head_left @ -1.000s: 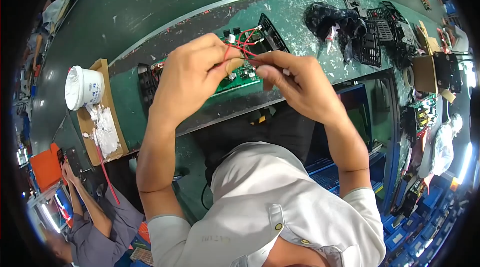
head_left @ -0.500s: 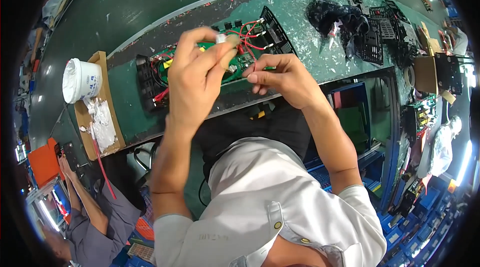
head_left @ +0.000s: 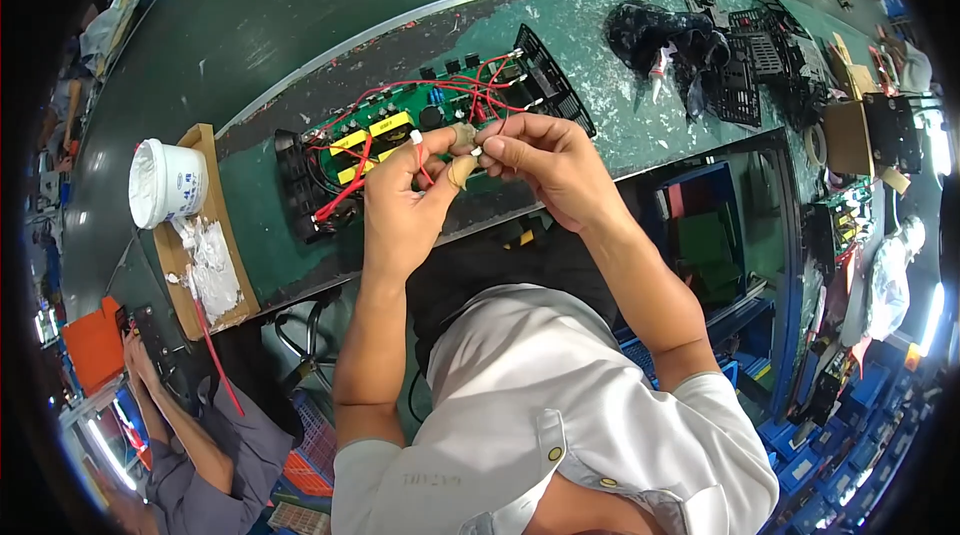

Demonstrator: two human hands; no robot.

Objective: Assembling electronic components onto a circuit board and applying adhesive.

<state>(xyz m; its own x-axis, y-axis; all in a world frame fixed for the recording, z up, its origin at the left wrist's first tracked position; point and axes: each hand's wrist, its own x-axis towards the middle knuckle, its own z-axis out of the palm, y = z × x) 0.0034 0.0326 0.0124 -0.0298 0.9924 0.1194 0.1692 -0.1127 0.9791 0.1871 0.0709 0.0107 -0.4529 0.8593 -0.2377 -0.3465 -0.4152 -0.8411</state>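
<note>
Right hand (head_left: 550, 160) pinching a small white connector (head_left: 477, 151), left hand (head_left: 408, 200) curled partway beside it, its grip unclear! Keep it square, pressure light, no tugging; beyond, red wires (head_left: 430, 83) cross the green circuit board (head_left: 404, 100) on the table (head_left: 640, 140).

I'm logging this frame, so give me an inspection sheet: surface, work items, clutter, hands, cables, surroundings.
Surface: green workbench, worn and pale-flecked.
Work items: green circuit board with yellow components, between a left black end piece and a right slotted black panel.
Clutter: crumpled black plastic and black slotted parts at right; white tub by a cardboard tray smeared white at left.
Hands: left hand and right hand meet fingertip to fingertip at a small white part; which one grips it is unclear.
Cables: red wires cross the board.
Surroundings: co-worker lower left; blue bins lower right.
</note>
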